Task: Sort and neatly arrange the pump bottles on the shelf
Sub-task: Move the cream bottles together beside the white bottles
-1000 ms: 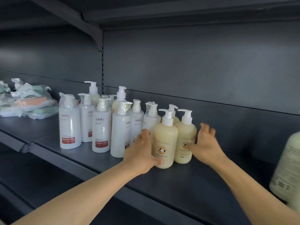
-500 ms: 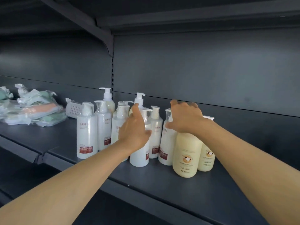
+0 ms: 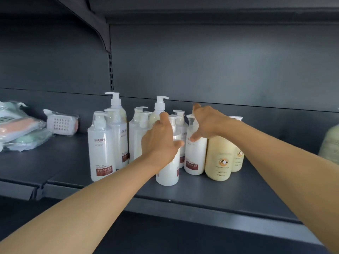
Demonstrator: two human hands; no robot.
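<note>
Several white pump bottles with red labels stand clustered on the dark shelf [image 3: 238, 195]. My left hand [image 3: 161, 140] grips the front white bottle [image 3: 167, 171] at its shoulder, thumb across the front and index finger pointing up. My right hand [image 3: 209, 123] arches over the neighbouring white bottle [image 3: 194, 158] and holds its top between thumb and fingers. Two cream bottles [image 3: 219, 158] with a cartoon label stand just right of it, partly under my right forearm. Two more cream pump bottles [image 3: 158, 109] rise at the back of the cluster.
Plastic-wrapped packs [image 3: 18, 131] and a white perforated item [image 3: 62, 123] lie on the shelf at the left. A pale green bottle [image 3: 330, 143] shows at the right edge. The shelf's back panel is close behind the bottles, and an upper shelf bracket [image 3: 95, 21] hangs overhead.
Both hands left the cream bottles' sides and rose onto the white bottles. The view has shifted, so the cluster sits further right in the frame.
</note>
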